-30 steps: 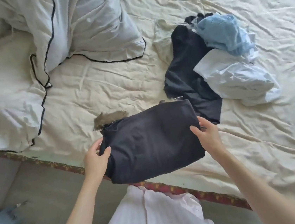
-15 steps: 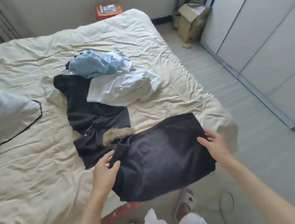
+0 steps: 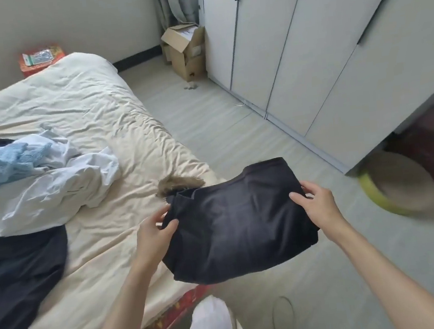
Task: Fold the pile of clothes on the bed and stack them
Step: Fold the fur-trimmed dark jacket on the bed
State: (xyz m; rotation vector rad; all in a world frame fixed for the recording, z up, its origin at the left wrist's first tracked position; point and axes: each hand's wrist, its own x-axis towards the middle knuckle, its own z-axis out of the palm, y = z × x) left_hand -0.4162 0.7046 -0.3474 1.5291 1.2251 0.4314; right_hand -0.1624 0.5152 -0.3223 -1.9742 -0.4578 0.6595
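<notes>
I hold a folded dark garment (image 3: 238, 221) with a brown fur trim in the air, over the bed's right corner and the floor. My left hand (image 3: 154, 232) grips its left edge, thumb on top. My right hand (image 3: 316, 205) grips its right edge the same way. On the cream bed (image 3: 90, 111) to the left lie unfolded clothes: a light blue knit (image 3: 2, 164), a white shirt (image 3: 51, 194) and a dark garment (image 3: 20, 278) spread flat near the front edge.
White wardrobe doors (image 3: 318, 44) line the right side. An open cardboard box (image 3: 186, 48) stands in the far corner by a curtain. A round yellow-rimmed basket (image 3: 396, 184) sits on the floor at right. A red box (image 3: 40, 60) stands behind the bed.
The view has swung to the right, and both hands have carried the folded dark garment rightward, off the bed's middle to beyond its right corner. The grip on both edges is unchanged.
</notes>
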